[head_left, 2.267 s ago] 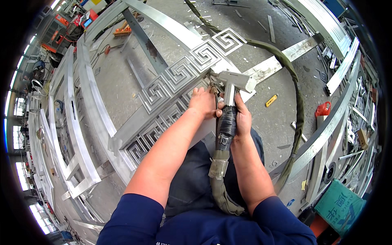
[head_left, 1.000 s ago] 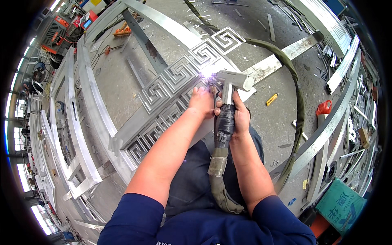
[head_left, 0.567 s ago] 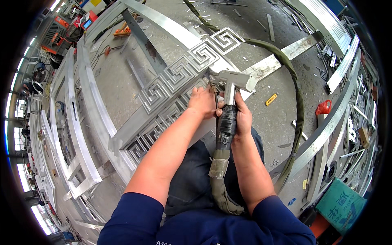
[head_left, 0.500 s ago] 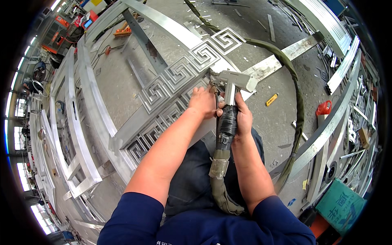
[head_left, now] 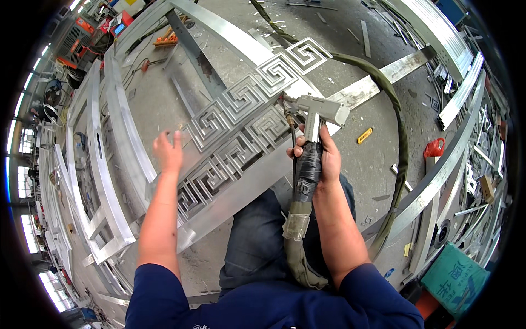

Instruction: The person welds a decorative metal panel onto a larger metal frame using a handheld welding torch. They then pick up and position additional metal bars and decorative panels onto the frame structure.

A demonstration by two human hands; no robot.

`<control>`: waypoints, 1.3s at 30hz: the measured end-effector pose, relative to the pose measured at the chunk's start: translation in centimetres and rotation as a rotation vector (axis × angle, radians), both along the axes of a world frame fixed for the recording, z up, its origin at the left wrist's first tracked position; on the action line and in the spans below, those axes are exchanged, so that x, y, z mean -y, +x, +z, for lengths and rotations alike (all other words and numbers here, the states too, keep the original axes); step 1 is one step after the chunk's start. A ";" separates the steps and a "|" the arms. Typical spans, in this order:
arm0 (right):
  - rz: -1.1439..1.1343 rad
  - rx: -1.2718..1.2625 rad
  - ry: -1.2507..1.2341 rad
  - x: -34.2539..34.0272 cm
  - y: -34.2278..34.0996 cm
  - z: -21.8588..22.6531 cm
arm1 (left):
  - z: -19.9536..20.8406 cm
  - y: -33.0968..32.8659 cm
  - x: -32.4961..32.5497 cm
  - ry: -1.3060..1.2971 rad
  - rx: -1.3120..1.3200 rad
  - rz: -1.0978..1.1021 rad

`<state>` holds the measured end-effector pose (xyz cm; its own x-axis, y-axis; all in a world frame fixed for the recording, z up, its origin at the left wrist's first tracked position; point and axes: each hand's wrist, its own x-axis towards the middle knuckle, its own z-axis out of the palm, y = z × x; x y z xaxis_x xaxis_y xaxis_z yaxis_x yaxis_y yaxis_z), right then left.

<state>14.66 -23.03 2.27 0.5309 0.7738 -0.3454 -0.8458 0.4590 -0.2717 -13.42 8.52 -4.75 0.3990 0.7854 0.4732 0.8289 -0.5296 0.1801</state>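
My right hand (head_left: 327, 158) grips the black taped handle of a grey welding gun (head_left: 314, 115), whose nozzle points left at a silver metal fret panel (head_left: 235, 126) with square spiral patterns. A thick olive hose (head_left: 399, 137) runs from the gun's handle down past my knee and loops away to the right. My left hand (head_left: 167, 151) hovers open over the left part of the panel, fingers spread, holding nothing. The panel lies on the concrete floor between long aluminium bars.
Aluminium frames (head_left: 107, 164) lie to the left and long profiles (head_left: 438, 170) to the right. A red clamp (head_left: 434, 148) and a yellow marker (head_left: 365, 135) sit on the floor at right. A green box (head_left: 455, 278) stands at lower right.
My left hand has let go of the gun and swung out to the left over the panel. The welding spark seen a second ago is gone.
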 end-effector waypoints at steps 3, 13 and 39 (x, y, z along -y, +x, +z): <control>-0.004 0.009 -0.022 0.0 0.0 0.3 | -1.0 -3.2 -1.1 -0.623 -0.082 0.267; -0.011 0.039 -0.049 -0.3 -0.5 0.5 | 1.0 -0.9 1.2 -0.536 -0.138 0.283; 0.015 0.127 -0.075 -1.3 -0.7 0.2 | 1.5 -0.6 1.1 -0.550 -0.215 0.324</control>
